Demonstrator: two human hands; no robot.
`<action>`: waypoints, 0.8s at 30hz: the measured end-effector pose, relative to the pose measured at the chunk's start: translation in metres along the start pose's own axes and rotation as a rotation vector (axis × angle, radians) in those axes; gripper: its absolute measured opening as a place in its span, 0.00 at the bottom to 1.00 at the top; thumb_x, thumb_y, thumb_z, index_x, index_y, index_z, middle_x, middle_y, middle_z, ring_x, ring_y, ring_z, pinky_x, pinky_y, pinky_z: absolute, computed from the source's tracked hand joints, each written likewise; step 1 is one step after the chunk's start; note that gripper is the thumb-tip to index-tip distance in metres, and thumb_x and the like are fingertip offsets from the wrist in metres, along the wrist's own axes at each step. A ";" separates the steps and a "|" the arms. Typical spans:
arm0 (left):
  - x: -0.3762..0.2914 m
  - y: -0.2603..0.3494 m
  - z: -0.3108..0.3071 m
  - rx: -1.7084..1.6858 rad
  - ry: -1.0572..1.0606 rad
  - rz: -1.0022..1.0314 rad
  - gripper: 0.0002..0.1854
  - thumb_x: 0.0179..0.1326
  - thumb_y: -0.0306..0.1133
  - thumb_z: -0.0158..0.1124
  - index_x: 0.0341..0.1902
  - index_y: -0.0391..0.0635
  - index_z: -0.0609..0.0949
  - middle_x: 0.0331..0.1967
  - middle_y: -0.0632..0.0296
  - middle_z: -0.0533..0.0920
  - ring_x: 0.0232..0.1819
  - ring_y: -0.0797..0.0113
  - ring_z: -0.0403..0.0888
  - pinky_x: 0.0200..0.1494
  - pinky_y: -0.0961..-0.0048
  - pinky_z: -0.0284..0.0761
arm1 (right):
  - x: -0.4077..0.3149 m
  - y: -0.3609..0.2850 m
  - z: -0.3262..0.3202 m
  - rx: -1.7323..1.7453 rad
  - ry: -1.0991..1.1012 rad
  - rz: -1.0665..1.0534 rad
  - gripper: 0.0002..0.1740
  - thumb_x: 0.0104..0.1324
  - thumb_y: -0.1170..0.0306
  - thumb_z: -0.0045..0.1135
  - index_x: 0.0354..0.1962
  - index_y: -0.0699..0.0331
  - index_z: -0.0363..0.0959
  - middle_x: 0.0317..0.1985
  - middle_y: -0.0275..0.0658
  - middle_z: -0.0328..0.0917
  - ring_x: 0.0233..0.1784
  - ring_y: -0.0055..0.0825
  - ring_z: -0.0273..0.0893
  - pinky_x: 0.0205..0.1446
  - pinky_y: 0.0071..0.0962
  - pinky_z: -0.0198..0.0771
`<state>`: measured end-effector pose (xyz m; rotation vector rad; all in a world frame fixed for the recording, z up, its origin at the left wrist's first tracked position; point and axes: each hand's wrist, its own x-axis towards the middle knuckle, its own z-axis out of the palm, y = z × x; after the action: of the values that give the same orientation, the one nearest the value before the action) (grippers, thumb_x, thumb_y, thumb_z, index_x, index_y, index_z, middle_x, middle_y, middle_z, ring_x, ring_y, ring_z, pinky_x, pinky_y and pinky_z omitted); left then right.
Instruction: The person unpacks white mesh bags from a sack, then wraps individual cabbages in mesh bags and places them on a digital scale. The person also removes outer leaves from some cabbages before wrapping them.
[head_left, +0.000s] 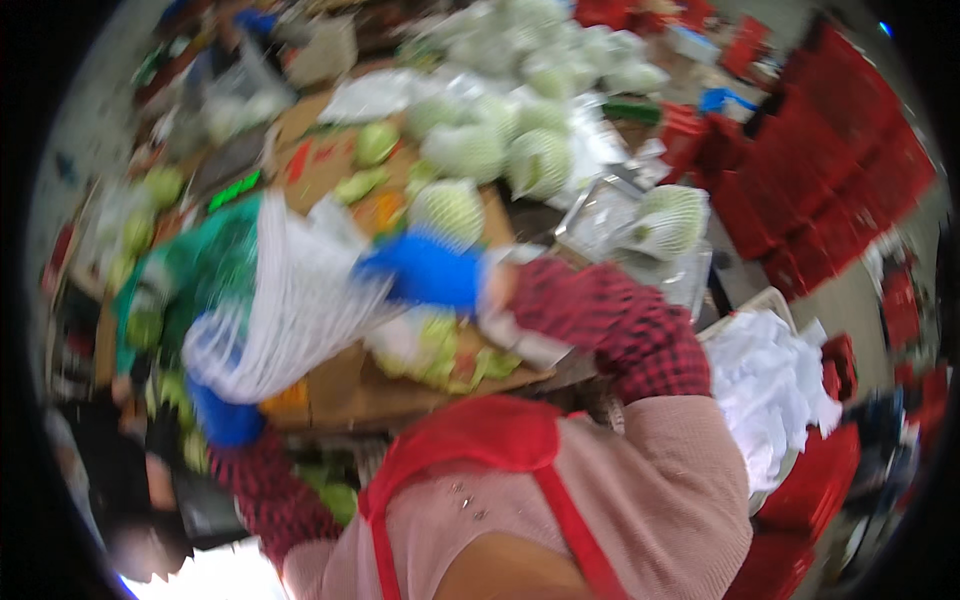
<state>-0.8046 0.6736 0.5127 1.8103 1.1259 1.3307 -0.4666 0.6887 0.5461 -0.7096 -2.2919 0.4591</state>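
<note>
White foam netting (300, 292) is stretched between my two blue-gloved hands. My left hand (221, 397) is at its lower left end, partly covered by the mesh. On its right side my right hand (424, 270) grips the edge; motion blur hides the fingers. Just above my right hand lies a round green vegetable, apparently a cabbage, in a foam net (448, 212). Loose leaves (442, 349) are on the cardboard below that hand. A green mesh sack (202, 262) with vegetables in it lies behind the netting, to the left.
Many net-wrapped vegetables (480, 146) are heaped at the back. One wrapped piece (667, 221) rests by a metal tray at the right. White foam nets (765, 382) fill a basket, beside stacked red crates (832, 165). Another person (112, 465) is at the lower left.
</note>
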 end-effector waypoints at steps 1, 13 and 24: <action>-0.017 -0.009 0.021 -0.965 0.095 -0.213 0.23 0.63 0.37 0.52 0.59 0.37 0.68 0.54 0.55 0.74 0.53 0.62 0.74 0.58 0.64 0.69 | -0.005 -0.001 -0.016 0.406 0.053 0.073 0.18 0.60 0.66 0.51 0.50 0.56 0.72 0.45 0.41 0.77 0.44 0.40 0.77 0.52 0.34 0.70; -0.020 0.046 0.039 -0.705 -0.989 -0.106 0.16 0.61 0.40 0.54 0.42 0.40 0.79 0.34 0.51 0.80 0.31 0.58 0.79 0.34 0.66 0.74 | -0.101 0.008 -0.010 0.167 -0.875 0.845 0.34 0.66 0.42 0.41 0.39 0.67 0.77 0.36 0.48 0.80 0.41 0.35 0.78 0.48 0.32 0.69; 0.033 -0.021 0.090 0.944 -0.731 0.006 0.45 0.42 0.46 0.71 0.64 0.42 0.63 0.47 0.49 0.77 0.41 0.54 0.80 0.40 0.63 0.75 | -0.049 0.103 -0.001 -0.785 -0.389 0.008 0.32 0.42 0.67 0.63 0.50 0.60 0.68 0.44 0.45 0.71 0.49 0.42 0.71 0.51 0.36 0.68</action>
<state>-0.7206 0.7130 0.4818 2.6020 1.3863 -0.0227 -0.3990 0.7406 0.4706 -1.0642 -2.8467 -0.3749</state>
